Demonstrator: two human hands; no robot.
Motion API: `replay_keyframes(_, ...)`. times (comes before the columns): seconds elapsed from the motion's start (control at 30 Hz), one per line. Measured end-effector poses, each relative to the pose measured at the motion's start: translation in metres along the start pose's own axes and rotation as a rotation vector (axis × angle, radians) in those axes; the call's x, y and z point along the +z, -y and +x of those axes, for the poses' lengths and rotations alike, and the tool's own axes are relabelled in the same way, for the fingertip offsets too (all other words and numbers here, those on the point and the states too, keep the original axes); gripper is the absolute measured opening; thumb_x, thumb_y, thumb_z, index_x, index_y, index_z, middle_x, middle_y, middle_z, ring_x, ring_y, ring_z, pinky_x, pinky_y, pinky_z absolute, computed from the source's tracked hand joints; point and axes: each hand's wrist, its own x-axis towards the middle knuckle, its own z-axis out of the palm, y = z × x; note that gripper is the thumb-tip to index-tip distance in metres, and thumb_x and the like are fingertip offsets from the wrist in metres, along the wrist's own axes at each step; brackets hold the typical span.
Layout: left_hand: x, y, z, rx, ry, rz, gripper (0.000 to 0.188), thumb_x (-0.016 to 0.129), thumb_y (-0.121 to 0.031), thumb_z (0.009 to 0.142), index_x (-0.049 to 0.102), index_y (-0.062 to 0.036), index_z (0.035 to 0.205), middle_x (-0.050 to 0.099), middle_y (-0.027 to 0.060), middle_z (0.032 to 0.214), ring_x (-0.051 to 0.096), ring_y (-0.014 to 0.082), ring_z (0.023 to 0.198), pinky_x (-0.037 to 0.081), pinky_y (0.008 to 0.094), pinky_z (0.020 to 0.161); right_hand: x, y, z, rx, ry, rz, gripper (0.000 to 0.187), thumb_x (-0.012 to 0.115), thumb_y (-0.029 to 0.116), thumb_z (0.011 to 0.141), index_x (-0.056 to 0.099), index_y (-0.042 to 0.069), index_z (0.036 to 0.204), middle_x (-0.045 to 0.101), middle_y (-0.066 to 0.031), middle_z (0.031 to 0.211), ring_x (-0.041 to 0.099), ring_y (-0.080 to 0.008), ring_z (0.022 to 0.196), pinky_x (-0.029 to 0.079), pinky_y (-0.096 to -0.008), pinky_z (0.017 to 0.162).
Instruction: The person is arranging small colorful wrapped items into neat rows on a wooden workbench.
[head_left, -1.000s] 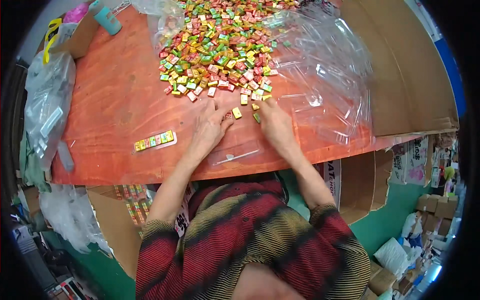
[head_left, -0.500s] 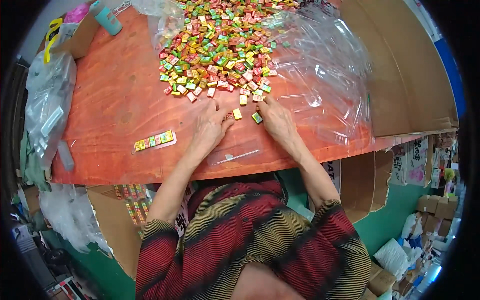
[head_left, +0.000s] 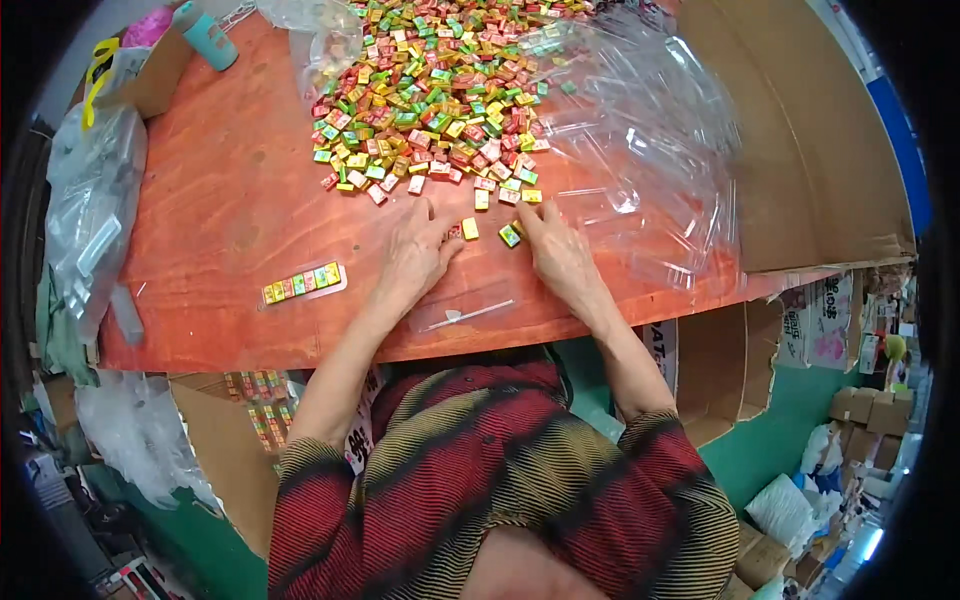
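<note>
My left hand (head_left: 416,257) rests on the red table with its thumb and forefinger closed around a small red box (head_left: 455,231). A small yellow box (head_left: 470,229) stands against that one, just past the fingertips. Across a short gap, my right hand (head_left: 562,262) has its bent fingers at a small green-and-yellow box (head_left: 509,236); the fingers partly hide their grip. Between my forearms lies a clear plastic tray (head_left: 462,306) with a small white piece in it. To the left, another clear tray (head_left: 330,289) bears a row of several small coloured boxes (head_left: 300,283).
A large heap of small coloured boxes (head_left: 430,110) covers the far middle. Clear plastic trays (head_left: 640,150) pile up at its right, beside a tall cardboard sheet (head_left: 800,140). A teal bottle (head_left: 207,36) and a plastic bag (head_left: 95,190) are at the left. Below the table edge stands an open carton (head_left: 225,440).
The view has shifted slightly, moving the table contents a little left. My right fingers have drawn slightly nearer to me, uncovering a yellow box by the heap. My left hand keeps its place.
</note>
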Motion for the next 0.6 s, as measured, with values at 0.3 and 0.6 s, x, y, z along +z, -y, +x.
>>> replay_keyframes(0.3,0.001,-0.001,0.001,0.007,0.004,0.019,0.025,0.069,-0.017,0.07,0.061,-0.0078,0.093,0.046,0.0129,0.088,0.055,0.0314,0.08,0.044,0.0419,0.067,0.012,-0.007,0.005,-0.015,0.068,0.055,0.018,0.048,0.013,0.086,0.049,0.005,0.102,0.052,-0.0184,0.093,0.056,-0.0376,0.081,0.046,-0.0448,0.067)
replay_keyframes(0.6,-0.001,-0.001,0.0,0.025,-0.001,-0.003,0.029,0.07,-0.018,0.07,0.06,-0.0085,0.095,0.046,0.0128,0.088,0.054,0.031,0.079,0.045,0.0412,0.066,-0.003,-0.011,-0.002,-0.094,0.114,0.096,0.036,0.059,0.017,0.079,0.049,0.009,0.113,0.054,-0.0163,0.09,0.056,-0.0345,0.085,0.045,-0.0424,0.069)
